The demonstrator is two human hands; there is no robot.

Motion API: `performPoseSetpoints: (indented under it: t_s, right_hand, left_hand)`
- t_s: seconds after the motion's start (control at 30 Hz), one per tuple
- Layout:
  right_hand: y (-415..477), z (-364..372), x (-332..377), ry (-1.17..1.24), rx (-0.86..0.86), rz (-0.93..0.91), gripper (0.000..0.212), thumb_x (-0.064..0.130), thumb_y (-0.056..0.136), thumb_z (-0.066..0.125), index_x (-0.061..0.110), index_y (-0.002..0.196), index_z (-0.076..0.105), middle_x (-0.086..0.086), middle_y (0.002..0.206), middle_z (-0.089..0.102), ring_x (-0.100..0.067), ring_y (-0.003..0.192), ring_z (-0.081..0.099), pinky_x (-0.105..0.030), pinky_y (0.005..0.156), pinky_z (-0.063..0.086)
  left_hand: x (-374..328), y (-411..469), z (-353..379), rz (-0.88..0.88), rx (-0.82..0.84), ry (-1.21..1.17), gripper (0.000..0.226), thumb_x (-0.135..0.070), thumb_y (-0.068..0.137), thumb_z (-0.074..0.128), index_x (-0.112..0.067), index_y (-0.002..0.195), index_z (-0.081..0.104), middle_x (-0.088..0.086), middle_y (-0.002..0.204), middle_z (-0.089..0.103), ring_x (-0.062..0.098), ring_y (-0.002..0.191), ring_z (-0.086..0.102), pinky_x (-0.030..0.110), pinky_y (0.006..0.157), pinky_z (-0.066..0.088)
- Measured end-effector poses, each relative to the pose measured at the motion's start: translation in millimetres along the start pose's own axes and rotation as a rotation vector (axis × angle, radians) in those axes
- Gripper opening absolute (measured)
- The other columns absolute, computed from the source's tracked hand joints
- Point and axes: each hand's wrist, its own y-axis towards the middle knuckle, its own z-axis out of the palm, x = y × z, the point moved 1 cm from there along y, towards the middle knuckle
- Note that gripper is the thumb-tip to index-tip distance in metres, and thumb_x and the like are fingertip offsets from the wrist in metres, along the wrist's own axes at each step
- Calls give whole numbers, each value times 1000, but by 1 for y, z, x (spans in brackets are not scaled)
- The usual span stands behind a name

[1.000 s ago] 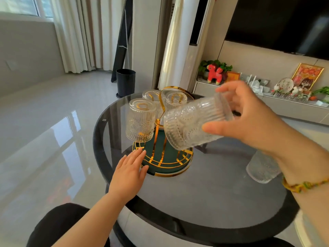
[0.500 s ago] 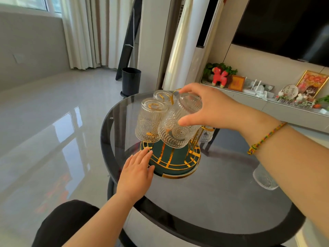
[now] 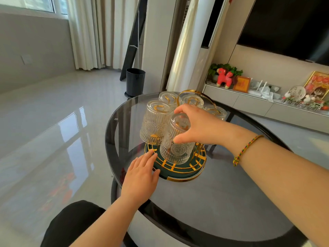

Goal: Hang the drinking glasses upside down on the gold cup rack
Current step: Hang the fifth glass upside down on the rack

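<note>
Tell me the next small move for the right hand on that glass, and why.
Probably open the right hand and lift it away. The front glass already hangs mouth down over the gold cup rack, level with the glass beside it, while the left hand steadies the base.

On the table (image 3: 222, 189) stands the rack (image 3: 179, 171), four glasses (image 3: 155, 122) hanging behind the nearest glass (image 3: 176, 145).

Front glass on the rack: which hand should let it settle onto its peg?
Right hand: it grips the upside-down front glass by its base. The left hand lies flat by the gold rack, steadying it.
</note>
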Motion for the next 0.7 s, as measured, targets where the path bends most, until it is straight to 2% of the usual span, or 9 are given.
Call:
performPoseSetpoints:
  t_s: [0.3,0.43,0.5,0.6,0.7]
  right_hand:
    - [-4,10,-3,72,-22,13,78,32,68,70,22,132,27,-3,144,31,-21,130,29,-34,100,32]
    - [-19,10,-6,208,-145,25,88,32,66,72,29,135,18,-1,145,26,-21,131,25,-33,100,28]
    - [-35,9,-8,203,-229,-1,89,33,66,72,31,136,17,1,145,24,-19,132,21,-30,100,23]
    - [-64,14,-19,196,-366,-29,86,33,67,71,32,135,19,6,144,25,-10,128,18,-26,96,16]
    - [-96,26,-40,253,-463,27,80,31,67,71,30,132,25,12,129,33,2,113,21,-24,95,18]
  left_hand:
    - [-2,-2,-4,-3,10,-28,55,-41,89,41,-28,137,17,-5,151,20,17,139,17,34,114,11]
    - [-6,-6,-11,17,47,-70,54,-40,88,45,-30,136,22,-6,151,20,18,138,19,37,113,19]
    - [-8,-13,-15,44,45,-101,51,-34,87,50,-27,133,29,-4,149,27,19,135,26,39,111,25]
    - [-8,-31,-20,41,-41,-170,39,-20,84,58,-19,122,48,5,132,50,24,123,44,37,101,36]
    - [-16,-53,-20,144,-128,-184,26,-5,73,69,-14,97,65,7,101,69,25,96,63,36,82,48]
